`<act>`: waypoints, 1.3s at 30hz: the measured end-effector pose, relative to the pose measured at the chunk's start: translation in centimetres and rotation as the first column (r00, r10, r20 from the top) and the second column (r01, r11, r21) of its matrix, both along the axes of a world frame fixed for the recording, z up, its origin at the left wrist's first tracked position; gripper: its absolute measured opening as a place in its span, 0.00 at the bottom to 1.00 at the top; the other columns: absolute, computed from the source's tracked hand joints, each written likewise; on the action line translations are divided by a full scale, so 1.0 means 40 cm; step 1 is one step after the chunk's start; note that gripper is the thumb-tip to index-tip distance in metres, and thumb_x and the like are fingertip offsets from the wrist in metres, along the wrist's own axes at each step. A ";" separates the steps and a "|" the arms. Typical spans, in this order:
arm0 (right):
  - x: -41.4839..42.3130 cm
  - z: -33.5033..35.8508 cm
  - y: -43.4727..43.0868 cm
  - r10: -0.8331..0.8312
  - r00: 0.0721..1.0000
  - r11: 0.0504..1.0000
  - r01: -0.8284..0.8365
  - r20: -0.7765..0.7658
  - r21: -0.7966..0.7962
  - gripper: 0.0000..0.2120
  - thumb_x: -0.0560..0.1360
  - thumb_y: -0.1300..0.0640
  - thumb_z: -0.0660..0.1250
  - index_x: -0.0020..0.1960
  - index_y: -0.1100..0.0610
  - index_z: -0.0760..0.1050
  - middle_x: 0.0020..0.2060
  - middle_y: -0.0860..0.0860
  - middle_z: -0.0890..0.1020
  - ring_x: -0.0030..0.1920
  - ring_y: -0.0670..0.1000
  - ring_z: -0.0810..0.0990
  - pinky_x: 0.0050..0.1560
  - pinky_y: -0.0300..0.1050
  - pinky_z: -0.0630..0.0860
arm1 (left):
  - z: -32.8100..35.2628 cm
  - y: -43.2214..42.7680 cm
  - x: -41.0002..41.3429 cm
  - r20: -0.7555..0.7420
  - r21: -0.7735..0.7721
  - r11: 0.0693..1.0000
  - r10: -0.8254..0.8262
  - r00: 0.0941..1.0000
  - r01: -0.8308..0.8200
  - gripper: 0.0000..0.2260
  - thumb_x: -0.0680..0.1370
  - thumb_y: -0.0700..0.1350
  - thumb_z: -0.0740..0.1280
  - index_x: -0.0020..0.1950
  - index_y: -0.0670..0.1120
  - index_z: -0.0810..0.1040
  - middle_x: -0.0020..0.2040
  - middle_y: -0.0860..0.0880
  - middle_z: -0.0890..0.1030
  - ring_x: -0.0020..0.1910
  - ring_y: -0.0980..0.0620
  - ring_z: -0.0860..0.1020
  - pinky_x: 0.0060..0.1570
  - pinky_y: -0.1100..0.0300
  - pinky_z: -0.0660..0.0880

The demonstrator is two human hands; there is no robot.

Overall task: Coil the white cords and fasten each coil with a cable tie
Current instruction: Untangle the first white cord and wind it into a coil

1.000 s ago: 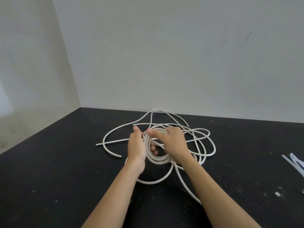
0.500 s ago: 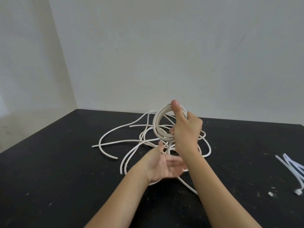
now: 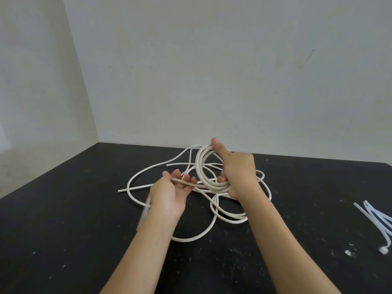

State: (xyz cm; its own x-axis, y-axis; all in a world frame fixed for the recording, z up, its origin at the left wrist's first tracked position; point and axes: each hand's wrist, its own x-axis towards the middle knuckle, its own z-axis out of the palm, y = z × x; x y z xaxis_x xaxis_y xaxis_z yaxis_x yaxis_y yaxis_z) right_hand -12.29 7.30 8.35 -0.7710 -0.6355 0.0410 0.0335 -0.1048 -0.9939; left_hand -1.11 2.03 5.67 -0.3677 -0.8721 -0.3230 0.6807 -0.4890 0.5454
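Clearly midway through coiling: holding one upright coil (image 3: 209, 166) of several turns in the right hand (image 3: 239, 172), thumb pressing along the top of the ring, other fingers curling around its right side and closing on the bundled turns. Feeding with the left hand (image 3: 171, 192), palm up, fingers loosely spread and slightly curled, a single strand (image 3: 184, 181) of white cord lying across the fingertips and running toward the bottom of the coil; not pinching it firmly, as far as can be told.

Judging progress as partial: only a few turns gathered, and a good deal of loose cord (image 3: 224, 213) lying in slack loops on the black table (image 3: 63, 230), beyond and below both sets of fingers, one free end (image 3: 119, 190) pointing out to the left of the left fingertips. Not yet fastening anything: no tie around the coil.

Counting: one coil in progress, no finished coils in view. Number of separate cords hard to tell from the tangle; at least one. Cable ties (image 3: 377, 221) waiting in a small bunch well off to the right of the right hand, roughly three or four, overlapping too much for an exact count.
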 end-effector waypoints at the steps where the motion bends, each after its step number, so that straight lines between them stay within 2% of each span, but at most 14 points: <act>1: 0.004 -0.001 0.000 0.044 0.998 0.999 -0.042 -0.050 0.032 0.28 0.68 0.43 0.74 0.28 0.56 0.59 0.23 0.52 0.61 0.23 0.52 0.62 0.20 0.36 0.64 | 0.002 -0.003 0.005 0.092 -0.069 0.997 -0.028 0.995 0.035 0.14 0.83 0.42 0.53 0.44 0.37 0.71 0.41 0.41 0.75 0.37 0.48 0.75 0.36 0.50 0.74; 7: 0.055 -0.051 -0.010 0.296 0.909 0.947 -0.240 -0.294 0.212 0.26 0.67 0.43 0.75 0.29 0.58 0.63 0.19 0.46 0.59 0.21 0.47 0.59 0.23 0.40 0.62 | -0.023 -0.039 0.063 0.568 -0.167 0.840 -0.347 0.746 0.517 0.16 0.81 0.41 0.55 0.45 0.33 0.77 0.36 0.39 0.80 0.32 0.47 0.81 0.33 0.55 0.77; 12: 0.079 -0.090 -0.021 0.290 0.892 0.942 -0.202 -0.348 0.268 0.27 0.70 0.44 0.73 0.25 0.56 0.62 0.18 0.46 0.65 0.19 0.44 0.63 0.24 0.37 0.65 | -0.048 -0.063 0.072 0.514 -0.222 0.722 -0.484 0.708 0.656 0.38 0.77 0.67 0.49 0.39 0.35 0.81 0.31 0.40 0.76 0.28 0.46 0.75 0.34 0.56 0.74; 16: 0.083 -0.098 -0.016 0.272 0.891 0.946 -0.178 -0.364 0.272 0.25 0.73 0.45 0.69 0.27 0.58 0.64 0.18 0.46 0.69 0.15 0.42 0.67 0.18 0.29 0.61 | -0.055 -0.046 0.056 0.484 -0.280 0.731 -0.452 0.749 0.622 0.28 0.75 0.65 0.59 0.38 0.39 0.78 0.25 0.46 0.70 0.25 0.49 0.71 0.30 0.59 0.71; 22: 0.090 -0.131 -0.043 0.333 0.845 0.918 -0.188 -0.419 0.350 0.23 0.78 0.41 0.59 0.33 0.57 0.65 0.29 0.50 0.71 0.31 0.50 0.71 0.36 0.46 0.72 | -0.050 -0.043 0.053 0.539 -0.249 0.794 -0.362 0.761 0.555 0.25 0.69 0.65 0.63 0.26 0.47 0.60 0.18 0.53 0.57 0.15 0.58 0.56 0.16 0.66 0.55; 24: 0.099 -0.142 -0.047 0.349 0.804 0.923 -0.208 -0.480 0.324 0.18 0.79 0.42 0.57 0.49 0.58 0.71 0.40 0.53 0.77 0.44 0.55 0.78 0.50 0.51 0.75 | -0.047 -0.055 0.070 0.549 -0.229 0.774 -0.398 0.735 0.591 0.26 0.73 0.64 0.61 0.26 0.47 0.60 0.17 0.53 0.58 0.14 0.58 0.55 0.16 0.68 0.53; 26: 0.096 -0.153 -0.049 0.375 0.692 0.922 -0.208 -0.617 0.327 0.19 0.80 0.43 0.54 0.68 0.50 0.65 0.64 0.57 0.71 0.67 0.56 0.67 0.66 0.50 0.65 | -0.043 -0.068 0.084 0.571 -0.217 0.745 -0.427 0.701 0.631 0.26 0.75 0.63 0.60 0.25 0.48 0.60 0.16 0.53 0.58 0.14 0.58 0.54 0.17 0.69 0.51; 28: 0.081 -0.153 -0.041 0.428 0.512 0.904 -0.245 -0.745 0.351 0.21 0.81 0.44 0.51 0.74 0.42 0.58 0.77 0.45 0.50 0.76 0.49 0.44 0.72 0.51 0.47 | -0.043 -0.077 0.095 0.590 -0.194 0.719 -0.458 0.665 0.667 0.26 0.77 0.61 0.59 0.24 0.48 0.60 0.16 0.54 0.57 0.13 0.59 0.54 0.18 0.69 0.49; 29: 0.072 -0.153 -0.039 0.452 0.429 0.890 -0.275 -0.782 0.364 0.20 0.81 0.44 0.51 0.73 0.40 0.59 0.76 0.40 0.48 0.75 0.47 0.40 0.72 0.50 0.42 | -0.043 -0.080 0.099 0.592 -0.183 0.708 -0.474 0.651 0.682 0.26 0.78 0.59 0.58 0.24 0.48 0.59 0.16 0.54 0.57 0.13 0.59 0.54 0.18 0.69 0.49; 31: 0.052 -0.151 -0.033 0.493 0.358 0.865 -0.303 -0.793 0.401 0.19 0.79 0.41 0.51 0.68 0.42 0.66 0.74 0.38 0.57 0.75 0.44 0.41 0.72 0.50 0.40 | -0.042 -0.084 0.104 0.608 -0.175 0.691 -0.484 0.629 0.702 0.24 0.78 0.55 0.58 0.23 0.49 0.59 0.16 0.54 0.56 0.13 0.59 0.54 0.18 0.69 0.49; 33: 0.033 -0.144 -0.031 0.492 0.324 0.867 -0.260 -0.808 0.424 0.25 0.73 0.33 0.49 0.61 0.45 0.71 0.66 0.40 0.71 0.74 0.41 0.52 0.72 0.50 0.40 | -0.040 -0.081 0.105 0.636 -0.174 0.679 -0.475 0.608 0.713 0.23 0.77 0.53 0.59 0.24 0.49 0.60 0.17 0.54 0.56 0.14 0.58 0.53 0.18 0.69 0.49; 35: 0.018 -0.134 -0.025 0.470 0.310 0.881 -0.215 -0.826 0.421 0.24 0.71 0.31 0.50 0.48 0.47 0.74 0.48 0.41 0.77 0.59 0.35 0.67 0.69 0.48 0.51 | -0.037 -0.080 0.107 0.663 -0.177 0.677 -0.455 0.595 0.715 0.21 0.76 0.51 0.60 0.24 0.49 0.60 0.18 0.54 0.56 0.15 0.58 0.53 0.20 0.68 0.48; 37: 0.005 -0.123 -0.019 0.469 0.398 0.882 -0.268 -0.789 0.388 0.18 0.75 0.37 0.58 0.36 0.48 0.70 0.32 0.43 0.72 0.38 0.37 0.69 0.49 0.39 0.66 | -0.034 -0.083 0.111 0.673 -0.186 0.689 -0.430 0.602 0.701 0.21 0.76 0.50 0.61 0.24 0.48 0.60 0.18 0.54 0.56 0.15 0.58 0.53 0.21 0.67 0.48; 39: -0.006 -0.113 -0.014 0.498 0.476 0.865 -0.327 -0.725 0.379 0.14 0.77 0.48 0.63 0.36 0.53 0.74 0.28 0.44 0.70 0.32 0.41 0.68 0.36 0.38 0.63 | -0.031 -0.090 0.119 0.664 -0.204 0.717 -0.399 0.633 0.666 0.21 0.77 0.49 0.61 0.24 0.48 0.61 0.18 0.54 0.56 0.15 0.58 0.54 0.19 0.67 0.49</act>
State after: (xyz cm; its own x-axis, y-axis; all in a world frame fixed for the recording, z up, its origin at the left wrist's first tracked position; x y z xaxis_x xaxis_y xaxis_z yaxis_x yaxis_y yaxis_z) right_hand -12.53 6.73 3.82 -0.1253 -0.9314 0.3418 -0.7611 -0.1307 -0.6354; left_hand 3.64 -1.57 4.44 -0.6863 -0.6633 -0.2982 -0.1104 -0.3103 0.9442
